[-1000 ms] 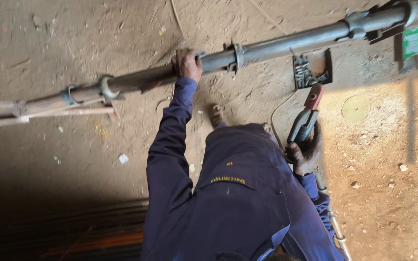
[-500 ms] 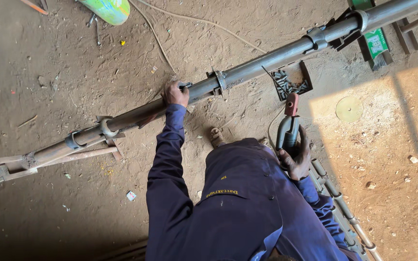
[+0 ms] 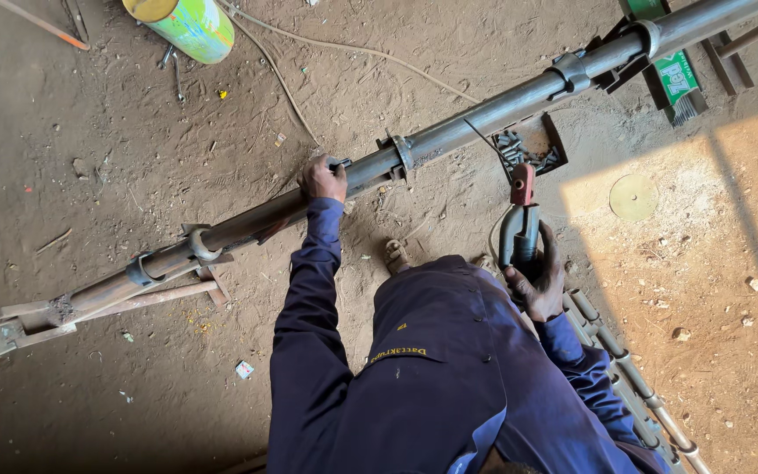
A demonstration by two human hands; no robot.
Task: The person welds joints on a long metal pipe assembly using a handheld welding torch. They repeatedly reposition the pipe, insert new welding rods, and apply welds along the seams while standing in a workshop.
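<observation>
Currently: left hand [image 3: 324,177] clenched on long steel pipe [image 3: 449,132] lying diagonally across dirt floor [image 3: 116,123]; right hand [image 3: 539,279] gripping welding electrode holder [image 3: 519,230] just beside pipe. Risk, judged: stray arc or burn to bare left fingers so near collar [image 3: 399,154]; pipe roll if grip slackens.

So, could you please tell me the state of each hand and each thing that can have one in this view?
Left hand: gripping the long steel pipe.
Right hand: closed around the electrode holder.
Long steel pipe: lying slantwise just above the dirt floor, collars fitted along it.
Electrode holder: upright, its rod tip pointing at the pipe, not touching it.
Green and yellow can: on its side.
Round disc: flat on the ground.
</observation>
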